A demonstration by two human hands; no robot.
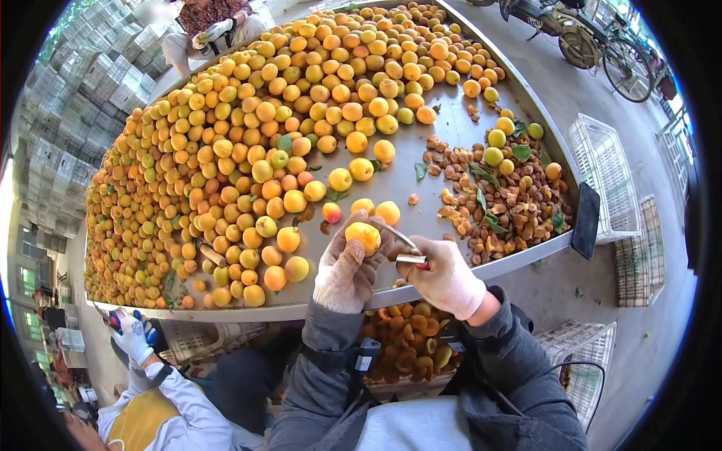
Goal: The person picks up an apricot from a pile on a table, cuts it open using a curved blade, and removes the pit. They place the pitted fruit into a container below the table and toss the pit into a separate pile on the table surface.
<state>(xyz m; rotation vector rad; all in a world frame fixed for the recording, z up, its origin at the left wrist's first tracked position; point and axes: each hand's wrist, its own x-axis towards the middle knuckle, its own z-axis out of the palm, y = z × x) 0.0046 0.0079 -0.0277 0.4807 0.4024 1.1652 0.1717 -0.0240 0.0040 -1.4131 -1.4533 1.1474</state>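
My left hand (342,272), in a stained white glove, is closed round a yellow-orange apricot (363,239) above the table's near edge. A knife with a thin curved blade (404,238) sits in my gloved right hand (449,278). Its blade curves over toward the apricot, and a bit of red shows by the metal end. Just beyond my left fingers lie two loose apricots (387,212) and a redder one (332,212). Below my hands, a crate holds halved apricots (412,338), partly covered by my forearms.
A large heap of apricots (248,150) covers much of the metal table (417,218). Brown pits (519,201) and leaves lie at its right corner. White plastic crates (602,177) stand to the right. One gloved co-worker (162,391) sits at left, another person (214,26) across the table.
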